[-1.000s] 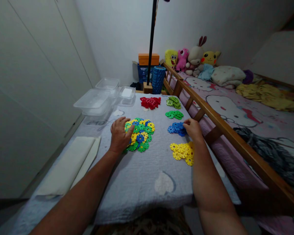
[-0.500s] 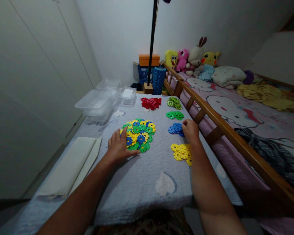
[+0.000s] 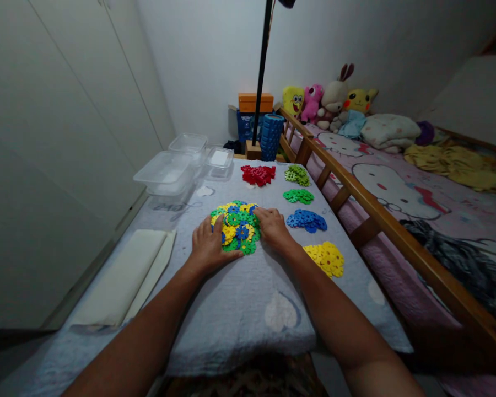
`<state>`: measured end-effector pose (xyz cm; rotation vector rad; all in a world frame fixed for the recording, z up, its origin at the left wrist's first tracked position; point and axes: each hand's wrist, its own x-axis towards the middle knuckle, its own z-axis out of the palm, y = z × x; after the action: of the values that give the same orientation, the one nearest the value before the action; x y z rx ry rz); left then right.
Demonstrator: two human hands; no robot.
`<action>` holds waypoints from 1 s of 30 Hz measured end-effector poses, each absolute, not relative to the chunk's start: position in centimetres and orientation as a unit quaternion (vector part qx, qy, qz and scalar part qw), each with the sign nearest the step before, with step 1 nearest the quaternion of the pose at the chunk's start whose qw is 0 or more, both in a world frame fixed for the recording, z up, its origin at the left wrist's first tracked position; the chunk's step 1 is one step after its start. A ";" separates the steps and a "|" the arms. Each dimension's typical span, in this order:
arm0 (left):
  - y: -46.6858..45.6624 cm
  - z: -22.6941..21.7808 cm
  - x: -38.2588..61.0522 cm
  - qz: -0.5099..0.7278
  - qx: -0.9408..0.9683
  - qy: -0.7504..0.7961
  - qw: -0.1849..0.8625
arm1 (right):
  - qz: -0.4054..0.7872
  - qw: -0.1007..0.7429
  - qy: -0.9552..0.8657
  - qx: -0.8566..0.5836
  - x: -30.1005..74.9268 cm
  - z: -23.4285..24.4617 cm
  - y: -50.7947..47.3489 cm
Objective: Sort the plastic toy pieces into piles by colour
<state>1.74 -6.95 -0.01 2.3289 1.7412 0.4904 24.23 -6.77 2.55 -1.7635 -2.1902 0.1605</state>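
Observation:
A mixed pile of flower-shaped plastic discs in yellow, green and blue lies on the cloth-covered table. My left hand rests against the pile's left side, open, fingers and thumb spread. At the pile's right edge is my right hand, its fingers drawn together by a blue disc; whether they grip it is hidden. To the right, single-colour piles stand apart: yellow discs, partly behind my right forearm, blue discs, green discs and light green discs. Red discs lie farther back.
Clear plastic containers stand at the back left, with a lidded box beside them. A folded cream cloth lies on the left. Along the right runs a wooden bed rail; a black pole rises behind the table.
My right hand has moved left from the blue pile to the right edge of the mixed pile. My left hand stays beside the mixed pile. The view has shifted slightly.

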 end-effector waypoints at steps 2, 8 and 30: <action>-6.8 0.0 1.8 0.177 0.785 0.586 0.096 | 0.061 0.150 -0.768 -0.620 24.1 2.3 -6.6; -6.3 -0.1 1.9 0.202 0.780 0.584 0.100 | 0.060 0.129 -0.767 -0.626 24.0 2.1 -6.2; -4.5 -0.6 1.7 0.316 0.773 0.533 0.134 | 0.277 0.425 -0.530 -0.680 34.6 6.8 -1.2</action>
<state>1.72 -4.50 -0.64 2.2420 1.5444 0.9175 34.61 -1.17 6.75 -1.7005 -1.3248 0.6925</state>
